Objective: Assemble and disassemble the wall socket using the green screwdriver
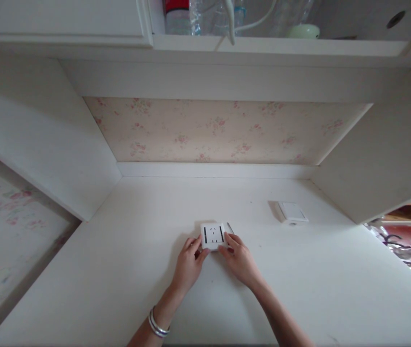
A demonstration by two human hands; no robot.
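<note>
A small white square socket plate [213,235] with dark slots lies on the white desk [125,270]. My left hand [188,263], with silver bangles at the wrist, pinches its near left corner. My right hand [240,259] grips its right edge with fingers curled. A thin grey tool [230,227], mostly hidden, pokes out just beyond my right fingers. Both hands hold the plate flat on the desk.
A second white switch plate [292,212] lies to the right on the desk. White side panels flank the alcove, with floral wallpaper [219,130] at the back. A shelf above holds bottles [178,17], a cable and a pale green bowl [303,31]. Clutter shows at the far right.
</note>
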